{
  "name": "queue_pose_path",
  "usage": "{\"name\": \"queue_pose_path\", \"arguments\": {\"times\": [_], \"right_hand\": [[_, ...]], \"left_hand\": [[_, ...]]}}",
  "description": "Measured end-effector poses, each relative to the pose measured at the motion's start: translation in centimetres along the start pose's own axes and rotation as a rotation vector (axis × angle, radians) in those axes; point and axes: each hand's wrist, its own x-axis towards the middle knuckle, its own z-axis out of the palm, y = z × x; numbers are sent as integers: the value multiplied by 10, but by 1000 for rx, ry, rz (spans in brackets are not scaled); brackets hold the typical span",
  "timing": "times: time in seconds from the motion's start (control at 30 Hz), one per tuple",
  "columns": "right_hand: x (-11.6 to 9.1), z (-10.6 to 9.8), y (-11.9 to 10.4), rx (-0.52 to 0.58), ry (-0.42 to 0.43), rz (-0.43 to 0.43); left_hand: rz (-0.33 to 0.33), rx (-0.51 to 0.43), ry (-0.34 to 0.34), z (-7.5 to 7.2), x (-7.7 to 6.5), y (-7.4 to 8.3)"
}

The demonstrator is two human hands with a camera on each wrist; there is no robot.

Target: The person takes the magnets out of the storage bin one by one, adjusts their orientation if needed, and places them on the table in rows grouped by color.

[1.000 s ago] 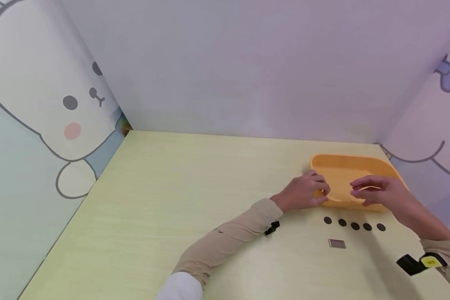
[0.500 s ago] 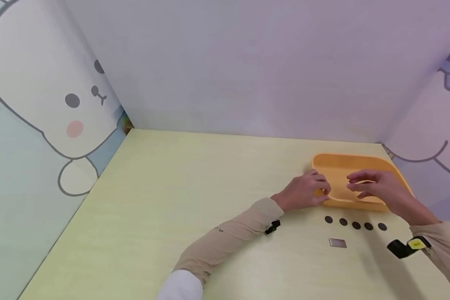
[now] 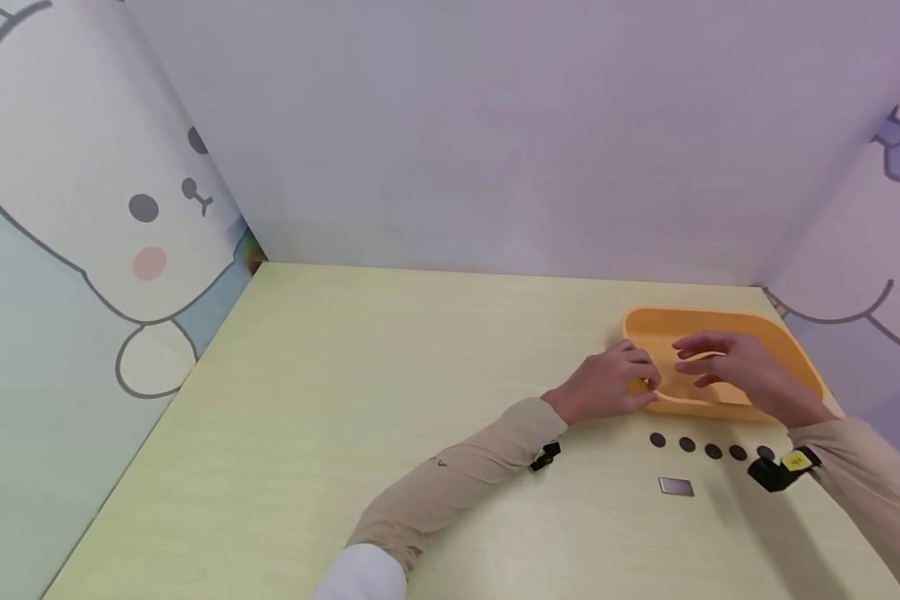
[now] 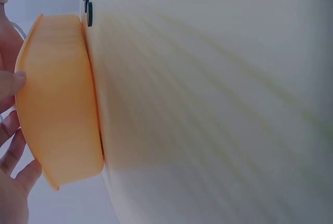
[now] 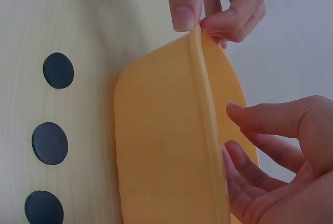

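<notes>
An orange plastic tray [image 3: 720, 407] with raised sides sits at the right of the table. My left hand [image 3: 607, 381] grips its near left corner. In the right wrist view the thumb and fingers of that left hand [image 5: 218, 5] pinch the rim from both sides. My right hand [image 3: 731, 367] is over the tray, its fingers loosely bent and apart from the thumb, with nothing between them. Seen from the right wrist, the right hand [image 5: 281, 156] is beside the tray's rim, partly inside it. The right hand hides part of the tray's inside in the head view.
Several black discs [image 3: 687, 445] lie in a row in front of the tray. Closer to me is a small shiny rectangular piece [image 3: 677, 486]. The pale wooden table [image 3: 345, 375] is bounded by a back wall [image 3: 457, 167] and printed side panels [image 3: 60, 292].
My right hand has moved left and slightly farther back over the tray, and its wrist now partly covers the rightmost disc. The left hand keeps its grip on the tray corner.
</notes>
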Motion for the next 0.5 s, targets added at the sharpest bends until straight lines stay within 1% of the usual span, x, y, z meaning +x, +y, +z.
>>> {"name": "queue_pose_path", "arguments": {"times": [0.1, 0.27, 0.33, 0.4, 0.5], "right_hand": [[6, 3, 1, -20, -13, 12], [18, 9, 4, -10, -8, 86], [22, 11, 5, -6, 0, 102], [27, 13, 7, -15, 3, 99], [32, 15, 10, 2, -2, 94]], "left_hand": [[-1, 4, -1, 0, 0, -1], [-6, -3, -3, 2, -1, -2], [-5, -4, -4, 2, -1, -2], [-5, 0, -5, 1, -1, -1], [-9, 0, -6, 1, 0, 0]]}}
